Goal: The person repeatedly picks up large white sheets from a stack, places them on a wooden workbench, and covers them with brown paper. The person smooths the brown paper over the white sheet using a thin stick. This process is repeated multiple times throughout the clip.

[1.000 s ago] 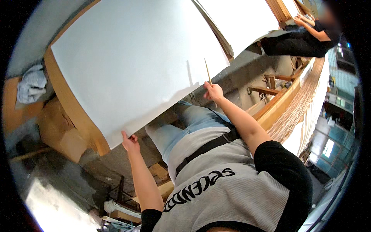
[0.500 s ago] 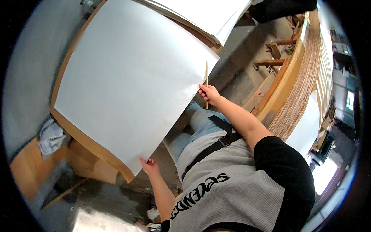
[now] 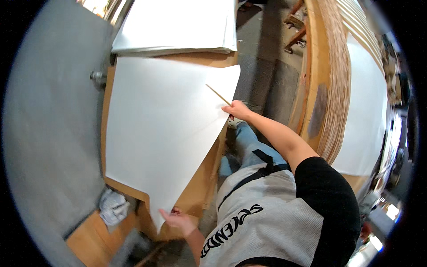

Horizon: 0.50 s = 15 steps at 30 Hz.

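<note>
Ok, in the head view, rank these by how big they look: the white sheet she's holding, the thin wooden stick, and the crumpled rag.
1. white sheet, by far the largest
2. crumpled rag
3. thin wooden stick, long but very slim, so least area; the stick and rag are about equal in length.

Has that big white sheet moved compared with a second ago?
Yes. The big white sheet, held by the left hand and right hand, now lies lower and flatter over the wooden board, below the paper stack.
</note>
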{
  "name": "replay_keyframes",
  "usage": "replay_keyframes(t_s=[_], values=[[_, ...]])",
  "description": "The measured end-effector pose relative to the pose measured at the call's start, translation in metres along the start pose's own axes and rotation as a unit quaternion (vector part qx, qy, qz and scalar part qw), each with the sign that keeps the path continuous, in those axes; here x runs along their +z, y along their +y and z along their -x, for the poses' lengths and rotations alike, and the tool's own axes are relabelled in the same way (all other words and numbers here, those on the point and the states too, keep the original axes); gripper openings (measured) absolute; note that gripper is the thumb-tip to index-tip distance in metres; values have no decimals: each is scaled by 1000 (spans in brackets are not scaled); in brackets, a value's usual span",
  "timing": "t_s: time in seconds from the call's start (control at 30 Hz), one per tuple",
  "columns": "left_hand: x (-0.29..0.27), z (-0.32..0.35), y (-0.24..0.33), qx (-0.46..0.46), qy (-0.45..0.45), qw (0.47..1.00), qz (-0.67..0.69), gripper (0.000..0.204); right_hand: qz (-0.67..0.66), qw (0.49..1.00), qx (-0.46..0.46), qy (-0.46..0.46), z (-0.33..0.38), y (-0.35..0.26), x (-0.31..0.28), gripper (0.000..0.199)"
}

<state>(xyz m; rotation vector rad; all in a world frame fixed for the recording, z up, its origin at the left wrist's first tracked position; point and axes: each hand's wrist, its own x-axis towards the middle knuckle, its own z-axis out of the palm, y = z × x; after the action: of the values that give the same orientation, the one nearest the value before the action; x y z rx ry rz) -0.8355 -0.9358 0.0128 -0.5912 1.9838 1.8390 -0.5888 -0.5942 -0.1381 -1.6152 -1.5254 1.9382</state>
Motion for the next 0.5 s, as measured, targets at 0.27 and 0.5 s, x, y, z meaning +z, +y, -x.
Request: replay_keyframes(t_s=[0.27, 0.5], values=[[135, 38, 181, 348, -232, 906, 64, 42, -163, 982, -91, 10, 130, -91, -63, 27], [253, 240, 248, 366, -505, 754, 205, 41, -224, 938, -214, 155, 268, -168, -201, 23]])
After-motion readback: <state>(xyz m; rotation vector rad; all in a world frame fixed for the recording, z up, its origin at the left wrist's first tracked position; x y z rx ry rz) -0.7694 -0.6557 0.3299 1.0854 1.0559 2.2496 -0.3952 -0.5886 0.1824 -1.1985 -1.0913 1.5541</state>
